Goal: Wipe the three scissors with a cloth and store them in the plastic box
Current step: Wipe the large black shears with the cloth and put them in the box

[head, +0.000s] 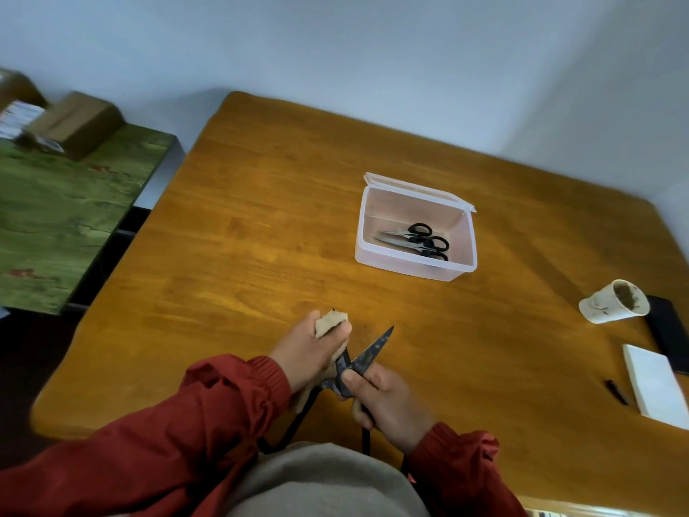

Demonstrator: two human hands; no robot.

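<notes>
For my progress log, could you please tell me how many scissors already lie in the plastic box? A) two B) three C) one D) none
A: two black-handled scissors lie in the open plastic box, while the hands, left and right, wipe the third pair with the cloth.

Both red-sleeved forearms are reaching in from six o'clock. The left hand (pixel 313 348) is curling its fingers closed, pointing toward one o'clock. The right hand (pixel 387 397) is gripping tightly, its thumb pointing toward eleven o'clock.
</notes>
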